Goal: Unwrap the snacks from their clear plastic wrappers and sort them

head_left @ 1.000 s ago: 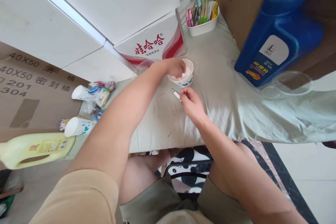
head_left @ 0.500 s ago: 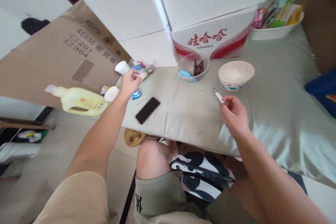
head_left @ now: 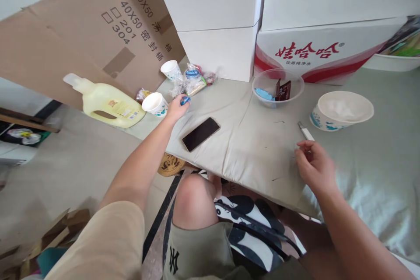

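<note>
My left hand (head_left: 177, 108) is closed on a small blue packet (head_left: 185, 100), pinched at the fingertips. Close by stand a white paper cup (head_left: 155, 104) with a blue-green pattern and a second paper cup (head_left: 170, 70), tilted. Several wrapped snacks (head_left: 196, 79) lie just behind the packet. On the right, my right hand (head_left: 316, 166) rests on the cloth with loosely curled fingers and nothing visible in them. A slim white tool (head_left: 306, 132) with a metal tip lies against its knuckles, its near end hidden. Beyond it sits a patterned paper bowl (head_left: 341, 111) with whitish contents.
A black phone (head_left: 201, 134) lies between my arms on the cloth-covered surface (head_left: 249, 148). A clear plastic bowl (head_left: 278, 89) holds blue and brown packets. A yellow detergent bottle (head_left: 113, 103) leans beside the brown carton (head_left: 95, 39). White boxes (head_left: 216, 52) line the back.
The view has swung left and closer. My left hand has moved from the snack pile down to the blue packet and taken hold of it. My right hand has shifted slightly beside the white tool.
</note>
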Available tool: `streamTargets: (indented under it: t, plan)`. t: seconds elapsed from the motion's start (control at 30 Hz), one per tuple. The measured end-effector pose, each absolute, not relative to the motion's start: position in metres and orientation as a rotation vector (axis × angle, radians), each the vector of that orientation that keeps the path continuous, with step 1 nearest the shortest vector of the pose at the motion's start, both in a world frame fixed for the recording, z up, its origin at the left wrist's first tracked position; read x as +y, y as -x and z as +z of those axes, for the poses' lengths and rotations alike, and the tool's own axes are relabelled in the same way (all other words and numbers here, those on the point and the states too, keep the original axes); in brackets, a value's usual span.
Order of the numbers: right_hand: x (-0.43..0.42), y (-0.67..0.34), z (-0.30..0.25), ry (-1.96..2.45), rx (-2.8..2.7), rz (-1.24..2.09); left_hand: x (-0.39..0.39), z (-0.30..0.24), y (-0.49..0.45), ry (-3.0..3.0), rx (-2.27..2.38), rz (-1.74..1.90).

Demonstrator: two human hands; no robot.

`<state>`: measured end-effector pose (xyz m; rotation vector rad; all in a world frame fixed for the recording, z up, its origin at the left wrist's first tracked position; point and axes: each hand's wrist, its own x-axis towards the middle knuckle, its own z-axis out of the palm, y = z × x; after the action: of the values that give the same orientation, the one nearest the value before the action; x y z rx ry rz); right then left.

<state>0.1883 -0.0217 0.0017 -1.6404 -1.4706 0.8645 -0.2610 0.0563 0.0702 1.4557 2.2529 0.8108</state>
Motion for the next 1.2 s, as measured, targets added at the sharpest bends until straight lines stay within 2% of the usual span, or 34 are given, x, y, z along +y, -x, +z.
streamTargets:
  t: [0.07, 0.1, 0.2, 0.33, 0.57, 0.7, 0.83, 0.93, 1.07, 1.2]
  plan:
    - [-0.022, -0.188, 0.002, 1.622, -1.480, 0.870, 0.047, 0.079, 0.234, -1.150, 1.923, 1.152]
    - [-0.023, -0.188, 0.003, 1.608, -1.482, 0.880, 0.041, 0.082, 0.216, -0.983, 1.731, 1.200]
    - [-0.026, -0.190, 0.005, 1.572, -1.485, 0.873, 0.022, 0.080, 0.153, -0.692, 1.293, 1.179]
    - [-0.026, -0.203, 0.011, 1.620, -1.457, 0.723, 0.003, 0.052, 0.071, -0.555, 0.984, 1.072]
    - [-0.012, -0.239, -0.002, 1.893, -1.698, 0.268, 0.005, 0.012, -0.002, -0.610, 0.916, 1.064]
    - [-0.008, -0.242, -0.008, 2.016, -1.816, 0.227, 0.014, 0.007, -0.010, -0.685, 0.977, 1.123]
    - [-0.010, -0.235, 0.000, 1.970, -1.844, 0.338, 0.019, 0.003, -0.006, -0.726, 0.933, 1.098]
    - [-0.012, -0.228, 0.008, 1.935, -1.581, 0.598, 0.021, 0.002, -0.001, -0.811, 0.972, 1.101]
    - [-0.012, -0.211, 0.012, 1.607, -1.125, 1.065, 0.023, 0.002, -0.004, -1.041, 1.093, 1.177]
    - [-0.008, -0.190, 0.012, 1.389, -1.234, 1.199, 0.021, 0.006, -0.009, -1.191, 1.089, 1.113]
